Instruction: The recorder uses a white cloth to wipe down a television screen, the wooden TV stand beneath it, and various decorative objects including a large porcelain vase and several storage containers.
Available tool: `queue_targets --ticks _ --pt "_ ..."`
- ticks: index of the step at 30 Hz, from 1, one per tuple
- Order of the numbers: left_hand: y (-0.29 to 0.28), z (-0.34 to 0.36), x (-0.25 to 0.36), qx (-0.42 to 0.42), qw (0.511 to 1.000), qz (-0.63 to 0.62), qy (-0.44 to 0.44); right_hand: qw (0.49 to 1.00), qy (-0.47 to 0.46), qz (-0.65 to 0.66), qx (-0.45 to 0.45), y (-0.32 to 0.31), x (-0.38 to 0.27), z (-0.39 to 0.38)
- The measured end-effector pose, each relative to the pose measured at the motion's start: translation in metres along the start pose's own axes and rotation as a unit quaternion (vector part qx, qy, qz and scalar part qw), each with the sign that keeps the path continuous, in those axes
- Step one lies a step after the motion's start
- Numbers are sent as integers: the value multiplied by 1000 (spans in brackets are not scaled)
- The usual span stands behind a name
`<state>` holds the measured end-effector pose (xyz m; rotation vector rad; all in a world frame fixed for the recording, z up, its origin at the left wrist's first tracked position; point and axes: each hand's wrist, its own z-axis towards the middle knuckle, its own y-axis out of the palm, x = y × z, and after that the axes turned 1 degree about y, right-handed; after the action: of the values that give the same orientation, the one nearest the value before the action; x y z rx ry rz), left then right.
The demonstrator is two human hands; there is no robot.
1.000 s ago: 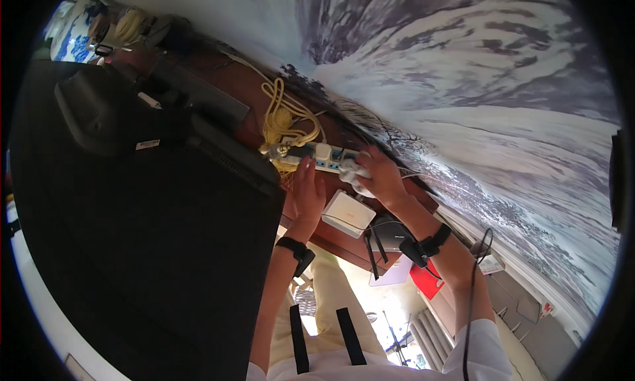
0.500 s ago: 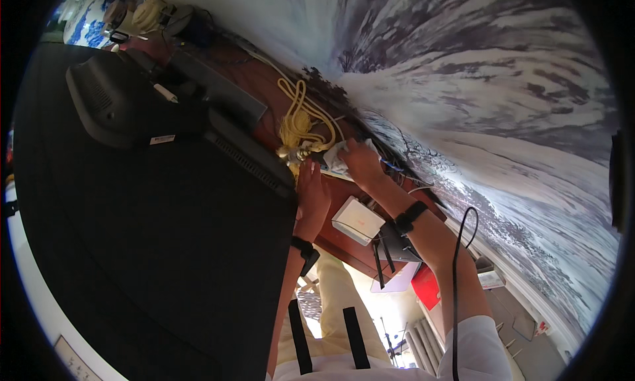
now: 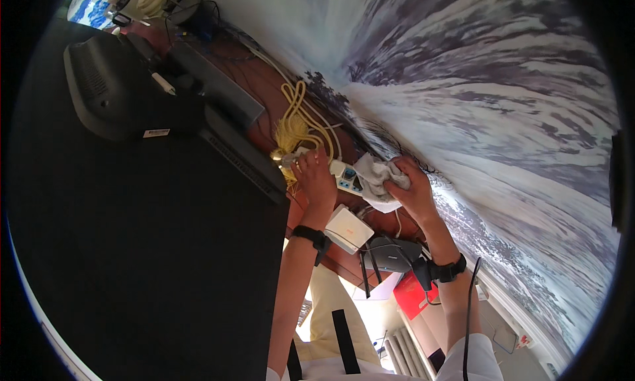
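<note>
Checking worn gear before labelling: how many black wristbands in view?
2: one wristband on the wrist of the left hand, another on that of the right hand, holding a cloth. No others show.

The cloth hides the right part of the power strip; the left hand covers some of its left. The blue-and-white thing at far left is cut off. The label on the monitor is unreadably small.
</note>
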<state>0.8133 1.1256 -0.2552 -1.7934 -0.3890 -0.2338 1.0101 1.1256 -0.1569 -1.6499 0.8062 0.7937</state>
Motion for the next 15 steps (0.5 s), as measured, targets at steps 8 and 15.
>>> queue_targets --ticks 8,15 --pt "1 8 25 -31 997 69 0 999 -11 45 -20 -11 -11 -4" --pt "12 32 25 10 997 61 -51 996 12 90 -7 -12 -15 -14"
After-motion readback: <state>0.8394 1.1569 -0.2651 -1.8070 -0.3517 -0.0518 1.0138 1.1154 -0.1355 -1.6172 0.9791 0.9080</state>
